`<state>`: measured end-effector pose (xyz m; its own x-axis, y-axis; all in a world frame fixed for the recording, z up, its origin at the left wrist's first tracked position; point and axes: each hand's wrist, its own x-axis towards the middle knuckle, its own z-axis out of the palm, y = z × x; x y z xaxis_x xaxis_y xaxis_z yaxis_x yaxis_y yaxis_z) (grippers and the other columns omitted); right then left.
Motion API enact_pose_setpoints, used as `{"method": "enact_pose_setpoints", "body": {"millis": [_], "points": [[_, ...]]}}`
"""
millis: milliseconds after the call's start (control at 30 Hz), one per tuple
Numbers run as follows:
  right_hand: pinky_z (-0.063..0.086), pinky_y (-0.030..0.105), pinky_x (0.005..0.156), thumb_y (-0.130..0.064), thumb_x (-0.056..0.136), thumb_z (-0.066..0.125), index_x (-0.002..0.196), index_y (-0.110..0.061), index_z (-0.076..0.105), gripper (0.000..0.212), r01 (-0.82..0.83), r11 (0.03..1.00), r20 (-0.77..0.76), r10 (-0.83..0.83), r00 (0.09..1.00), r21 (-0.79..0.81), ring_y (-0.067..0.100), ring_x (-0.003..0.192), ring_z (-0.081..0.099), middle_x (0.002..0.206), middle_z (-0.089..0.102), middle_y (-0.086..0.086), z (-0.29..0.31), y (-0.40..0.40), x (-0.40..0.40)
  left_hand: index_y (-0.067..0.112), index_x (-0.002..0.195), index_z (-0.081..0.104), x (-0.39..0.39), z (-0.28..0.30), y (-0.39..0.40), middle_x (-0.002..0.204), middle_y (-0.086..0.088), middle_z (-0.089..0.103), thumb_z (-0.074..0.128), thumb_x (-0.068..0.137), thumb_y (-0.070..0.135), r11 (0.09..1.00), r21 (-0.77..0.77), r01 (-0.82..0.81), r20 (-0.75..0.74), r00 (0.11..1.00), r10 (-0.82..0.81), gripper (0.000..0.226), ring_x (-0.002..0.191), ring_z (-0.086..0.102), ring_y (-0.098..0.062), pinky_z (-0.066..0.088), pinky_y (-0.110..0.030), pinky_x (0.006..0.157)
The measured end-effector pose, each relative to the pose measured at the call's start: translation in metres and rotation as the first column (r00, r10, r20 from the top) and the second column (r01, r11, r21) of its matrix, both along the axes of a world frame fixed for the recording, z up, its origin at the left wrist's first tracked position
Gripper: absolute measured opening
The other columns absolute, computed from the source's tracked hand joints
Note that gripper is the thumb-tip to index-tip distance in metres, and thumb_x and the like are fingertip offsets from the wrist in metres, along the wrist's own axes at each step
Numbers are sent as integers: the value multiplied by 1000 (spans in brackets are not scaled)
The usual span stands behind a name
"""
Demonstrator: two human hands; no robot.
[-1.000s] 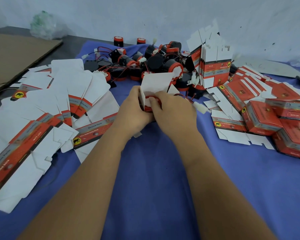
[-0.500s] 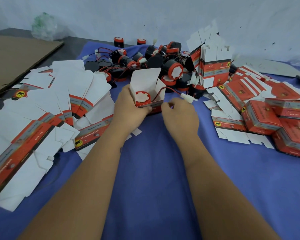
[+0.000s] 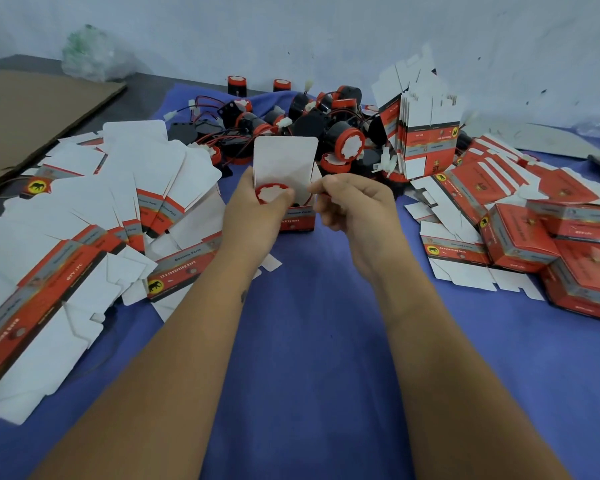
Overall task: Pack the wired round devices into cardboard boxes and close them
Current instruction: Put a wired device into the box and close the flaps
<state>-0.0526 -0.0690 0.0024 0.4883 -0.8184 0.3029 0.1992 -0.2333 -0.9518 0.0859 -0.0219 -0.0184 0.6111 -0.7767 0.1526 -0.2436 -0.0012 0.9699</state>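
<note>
Left hand (image 3: 257, 206) grips the open box (image 3: 293, 188), thumb over the round device (image 3: 272, 193) seated inside; lid flap upright beyond the grip. Right hand (image 3: 355, 202), just right of the box, has fingers curled, apparently pinching a side flap. Loose devices (image 3: 326, 126) lie beyond the grip on the bench (image 3: 309, 341).

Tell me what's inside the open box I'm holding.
The open box holds one round device, red rim and white face up. Its wire and the box floor are hidden by the walls and the left hand.
</note>
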Motion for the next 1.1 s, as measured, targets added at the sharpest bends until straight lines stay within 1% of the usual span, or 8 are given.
{"method": "enact_pose_setpoints", "body": {"millis": [100,267,433,567,733,800,933,1100], "points": [[37,22,57,-25,94,44,88,-9,75,35,-113,992,-11,114,993,59,13,66,49,76,69,2,3,2,0,30,140,47,-1,0,0,123,13,62,65,91,28,999,9,31,56,998,-31,52,110,57,-8,48,-24,92],[51,14,69,-5,91,64,88,-8,74,11,101,994,68,-98,993,-41,5,76,68,74,73,-5,7,6,7,40,130,56,-3,1,2,106,22,67,63,90,22,997,10,72,41,997,-73,45,95,60,8,46,-13,73],[51,16,75,-2,89,64,85,-21,69,20,288,941,-44,-300,953,-179,12,90,67,84,70,-6,5,4,12,41,123,59,-6,-1,2,103,18,70,60,87,20,992,28,121,43,992,-122,42,96,63,-2,49,-24,78],[46,22,87,-10,91,64,99,-23,70,17,366,840,-173,-461,871,-400,18,102,55,91,68,-7,-5,1,12,37,119,58,-7,-3,2,101,18,69,63,84,20,993,25,114,35,993,-115,39,93,63,-1,49,-24,77],[30,28,83,-12,84,69,111,-17,70,27,205,551,-282,-670,686,-809,25,99,49,105,67,0,-16,-2,12,40,111,50,-6,-4,1,93,24,61,66,86,27,994,33,105,71,992,-107,33,82,58,15,42,-12,65],[35,27,87,-12,80,73,112,-16,69,33,280,565,-245,-679,692,-776,24,104,46,112,57,6,-15,-4,13,40,112,48,-7,-4,1,93,24,59,68,85,28,995,40,93,81,992,-96,35,79,55,19,39,-6,60],[27,3,86,-16,77,76,113,-19,64,38,363,706,-267,-612,744,-608,16,108,39,111,38,-5,-15,-6,10,34,119,48,-7,-5,0,96,23,57,69,85,29,997,42,65,94,993,-69,40,86,55,8,37,-9,62],[33,16,90,-5,78,67,99,-19,68,26,306,806,-318,-505,802,-506,20,113,44,110,38,-5,-14,-5,6,30,123,49,-7,-6,-1,94,24,56,68,86,30,998,43,46,122,991,-51,42,86,54,9,37,-11,64]]}}
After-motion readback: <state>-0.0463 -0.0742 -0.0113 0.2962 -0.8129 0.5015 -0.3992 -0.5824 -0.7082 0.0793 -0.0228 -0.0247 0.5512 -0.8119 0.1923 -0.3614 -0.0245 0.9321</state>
